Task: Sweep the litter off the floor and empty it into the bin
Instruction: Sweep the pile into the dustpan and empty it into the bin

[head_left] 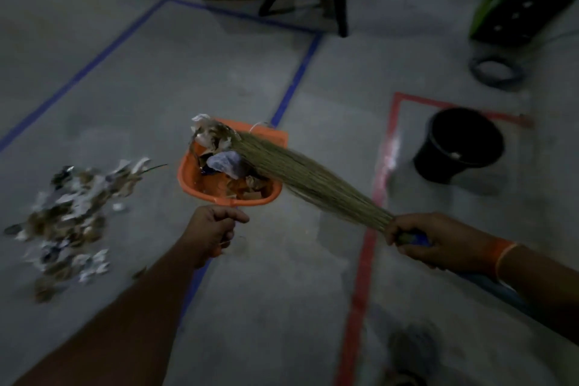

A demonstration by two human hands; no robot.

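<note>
Item: orange dustpan (188,172), ctr, w/ paper scraps inside; your left hand (213,233) is gripping its handle. Your right hand (429,241) is gripping broom (307,180), bristles lying over pan. Litter pile (72,216) sitting on floor, left. Black bin (459,146) standing far right.

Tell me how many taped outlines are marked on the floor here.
2: a blue tape outline behind the orange dustpan, and a red tape outline around the black bin. Others may lie outside the view.
</note>
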